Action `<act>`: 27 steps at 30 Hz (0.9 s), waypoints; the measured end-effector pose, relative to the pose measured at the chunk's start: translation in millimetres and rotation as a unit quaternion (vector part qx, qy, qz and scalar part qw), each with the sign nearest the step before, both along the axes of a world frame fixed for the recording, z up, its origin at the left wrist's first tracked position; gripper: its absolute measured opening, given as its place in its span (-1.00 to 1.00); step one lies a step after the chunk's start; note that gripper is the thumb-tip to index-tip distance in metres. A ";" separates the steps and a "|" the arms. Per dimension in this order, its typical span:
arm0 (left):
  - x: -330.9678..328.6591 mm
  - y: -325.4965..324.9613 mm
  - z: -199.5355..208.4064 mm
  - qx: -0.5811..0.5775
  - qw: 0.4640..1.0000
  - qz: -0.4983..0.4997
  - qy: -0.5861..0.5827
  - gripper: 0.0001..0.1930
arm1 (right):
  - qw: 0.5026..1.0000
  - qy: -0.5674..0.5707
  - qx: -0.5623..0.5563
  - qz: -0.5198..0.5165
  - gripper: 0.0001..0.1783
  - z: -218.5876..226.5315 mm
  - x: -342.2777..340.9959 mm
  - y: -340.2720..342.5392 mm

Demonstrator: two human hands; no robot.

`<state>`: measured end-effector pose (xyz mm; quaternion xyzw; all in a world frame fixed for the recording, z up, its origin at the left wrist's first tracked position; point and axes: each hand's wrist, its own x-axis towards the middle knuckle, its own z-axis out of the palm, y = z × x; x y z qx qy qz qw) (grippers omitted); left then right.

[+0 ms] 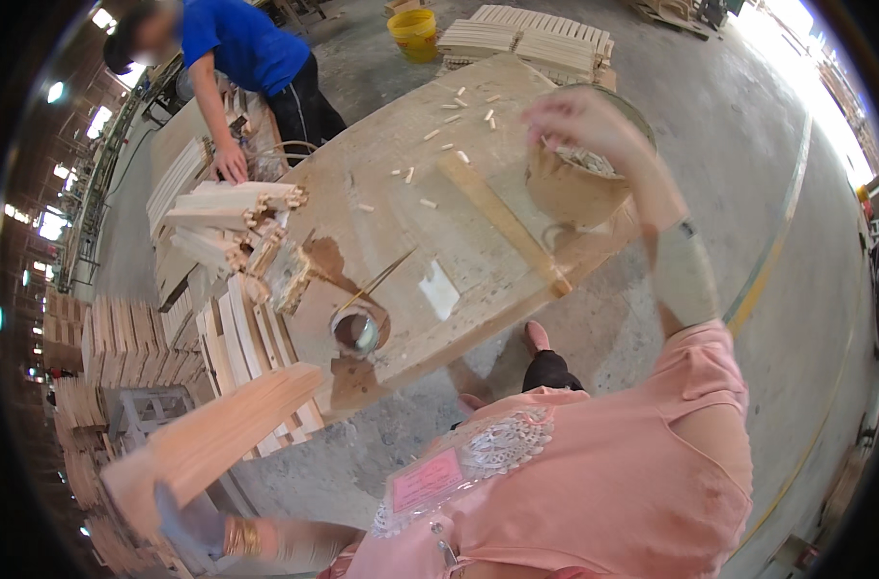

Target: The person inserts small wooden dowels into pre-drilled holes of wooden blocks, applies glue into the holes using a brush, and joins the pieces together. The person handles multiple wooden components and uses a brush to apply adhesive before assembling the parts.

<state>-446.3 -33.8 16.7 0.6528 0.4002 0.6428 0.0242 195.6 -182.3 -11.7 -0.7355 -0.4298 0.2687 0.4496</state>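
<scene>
My left hand [190, 521], in a grey-blue glove, grips one end of a flat wooden board [232, 434] at the lower left. The board slants up toward the table's near left corner. My right hand [582, 121] is raised over a round brown bucket [570, 193] at the table's far right. Short pale pieces, apparently wooden dowels [586, 159], lie in that bucket. Motion smears the right fingers, so I cannot make out whether they pinch anything. More loose dowels [490, 118] are scattered across the worktable [362, 227].
A wooden bar [502, 222] lies on the table near a white scrap [439, 289]. A cup of liquid [354, 331] with a thin stick [386, 273] stands at the near left. Beyond stacked wooden parts [232, 207], a co-worker in blue [241, 43] reaches down. A yellow bucket [413, 37] stands behind.
</scene>
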 end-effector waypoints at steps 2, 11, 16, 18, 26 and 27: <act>-30.2 -2.8 16.8 0.105 0.993 -0.036 0.051 -0.69 | 0.999 -0.039 -0.013 -0.030 -0.75 5.1 53.3 -16.4; 187.6 4.3 8.8 0.183 0.959 0.031 0.214 -0.62 | 0.871 -0.270 -0.349 0.216 -0.82 -98.6 175.8 38.1; 321.3 26.5 -8.4 -0.164 0.956 -0.161 -0.181 -0.53 | 0.763 -0.427 -0.379 0.303 -0.79 -174.1 192.3 66.0; 400.2 8.1 8.1 -0.180 0.948 -0.187 -0.185 -0.48 | 0.758 -0.464 -0.347 0.300 -0.79 -190.4 191.5 69.1; 447.4 18.4 5.3 -0.209 0.936 -0.283 -0.028 -0.47 | 0.723 -0.524 -0.325 0.312 -0.77 -205.7 163.5 75.1; 452.0 16.7 3.2 -0.221 0.925 -0.305 -0.037 -0.48 | 0.738 -0.514 -0.325 0.291 -0.77 -218.3 172.9 62.7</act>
